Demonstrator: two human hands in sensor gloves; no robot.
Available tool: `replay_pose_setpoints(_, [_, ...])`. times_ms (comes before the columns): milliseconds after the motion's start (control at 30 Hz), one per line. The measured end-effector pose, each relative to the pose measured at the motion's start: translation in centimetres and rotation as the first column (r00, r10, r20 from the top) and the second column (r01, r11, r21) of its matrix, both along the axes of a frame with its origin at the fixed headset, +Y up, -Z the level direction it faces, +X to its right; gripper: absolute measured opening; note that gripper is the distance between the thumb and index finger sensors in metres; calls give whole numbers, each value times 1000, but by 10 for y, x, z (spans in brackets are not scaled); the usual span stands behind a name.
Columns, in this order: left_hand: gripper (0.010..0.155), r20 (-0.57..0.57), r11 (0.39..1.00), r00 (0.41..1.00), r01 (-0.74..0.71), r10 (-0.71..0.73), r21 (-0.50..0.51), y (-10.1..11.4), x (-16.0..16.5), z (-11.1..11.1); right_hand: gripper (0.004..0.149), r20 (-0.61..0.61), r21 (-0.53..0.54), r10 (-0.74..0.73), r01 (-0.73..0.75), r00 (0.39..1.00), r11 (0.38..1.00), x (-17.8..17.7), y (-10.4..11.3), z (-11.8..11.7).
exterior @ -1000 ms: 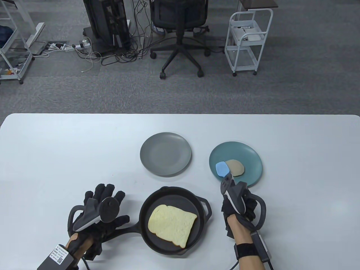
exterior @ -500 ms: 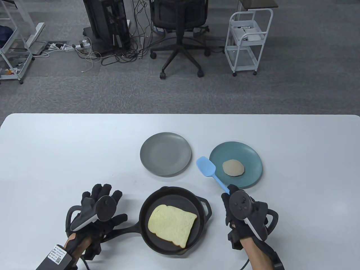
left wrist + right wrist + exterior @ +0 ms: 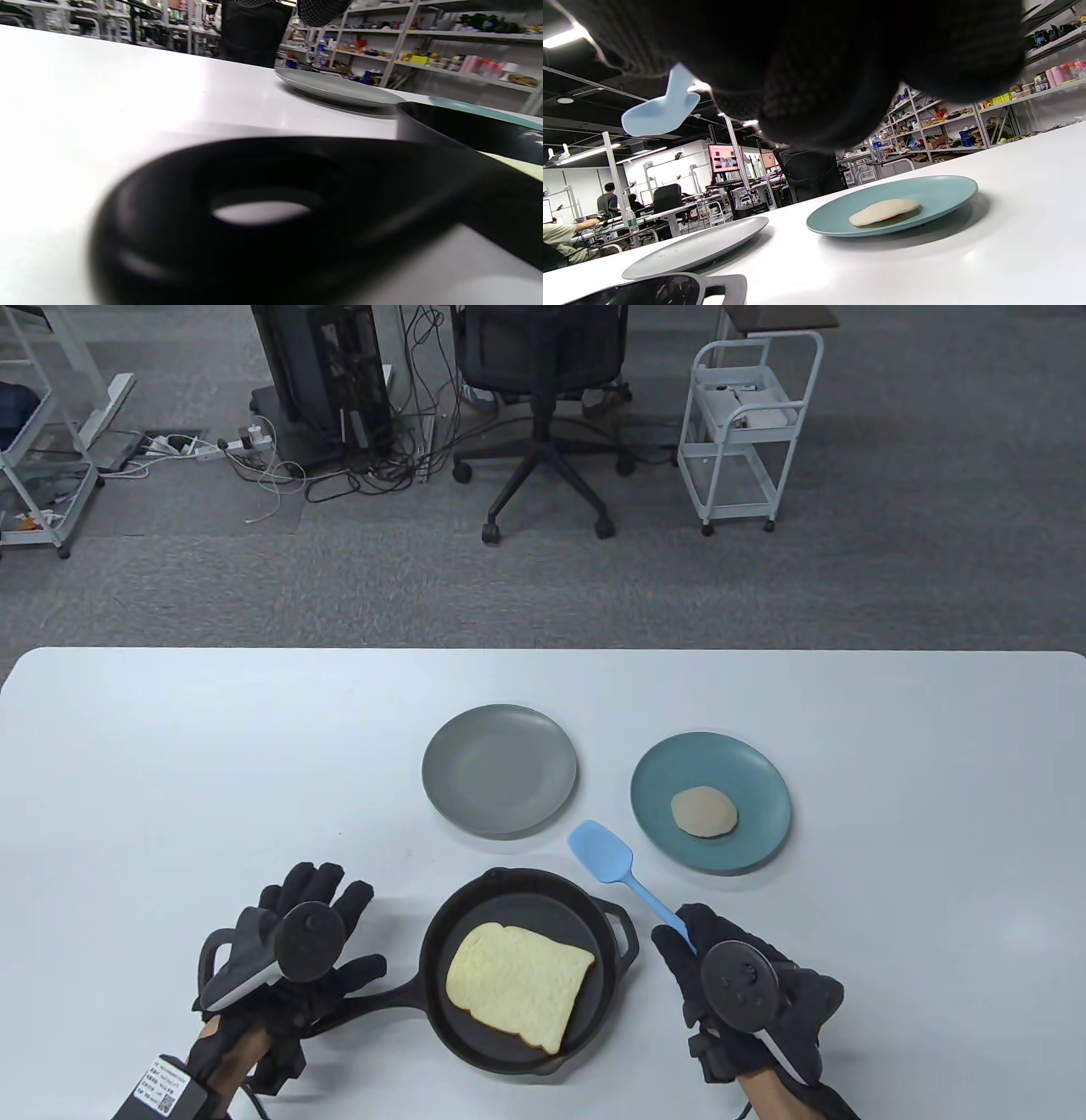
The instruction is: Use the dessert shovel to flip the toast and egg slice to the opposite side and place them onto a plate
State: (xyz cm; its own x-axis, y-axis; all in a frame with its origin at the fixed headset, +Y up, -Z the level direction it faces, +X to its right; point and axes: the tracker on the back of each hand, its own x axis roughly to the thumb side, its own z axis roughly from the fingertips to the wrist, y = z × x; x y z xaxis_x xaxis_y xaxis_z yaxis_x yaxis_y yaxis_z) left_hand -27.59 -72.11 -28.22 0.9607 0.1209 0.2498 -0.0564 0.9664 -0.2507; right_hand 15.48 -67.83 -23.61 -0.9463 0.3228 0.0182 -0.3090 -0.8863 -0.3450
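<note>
At the near table edge, the left hand rests with fingers spread on the skillet's handle, and the toast lies flat in the skillet. The right hand grips the blue dessert shovel, blade raised beside the pan. Beyond, the egg slice sits on the teal plate beside a grey plate; steadying the pan and sliding the blade in low should flip the toast cleanly.

a lab or office workspace: grey carpet floor, black swivel office chair, tangled floor cables, and long metal storage shelves beyond the hand-held blue spatula.
</note>
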Motion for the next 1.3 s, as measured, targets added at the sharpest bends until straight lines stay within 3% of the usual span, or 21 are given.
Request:
replay_pose_setpoints(200, [95,125,983,991,69,-48,-172,-20,23,7,52,5,2,-23,23,1000,1000,4,0,0])
replay_pose_setpoints(333, [94,184,969,977,144,-107,-199,-32,36,9,52,-1,-1,-20,20,1000,1000,4,-1,0])
replay_pose_setpoints(700, [62,132,966,961,252,-243,-56,-34,50,13,52,-6,-36,-8,7,1000,999,3,-6,-2])
replay_pose_setpoints(800, [52,81,980,979,192,-187,-57,-34,51,13,52,-4,-45,-7,7,1000,999,3,-7,-3])
replay_pose_setpoints(967, [43,94,993,991,103,-96,-66,-35,51,16,52,1,-65,-15,15,1000,998,5,-11,-6])
replay_pose_setpoints(1167, [41,51,998,999,-8,12,-69,-24,47,17,53,16,-76,-42,43,999,996,11,-13,-8])
replay_pose_setpoints(1300, [44,51,998,997,-59,59,0,-7,43,20,52,22,-15,-82,82,996,997,15,-4,-5])
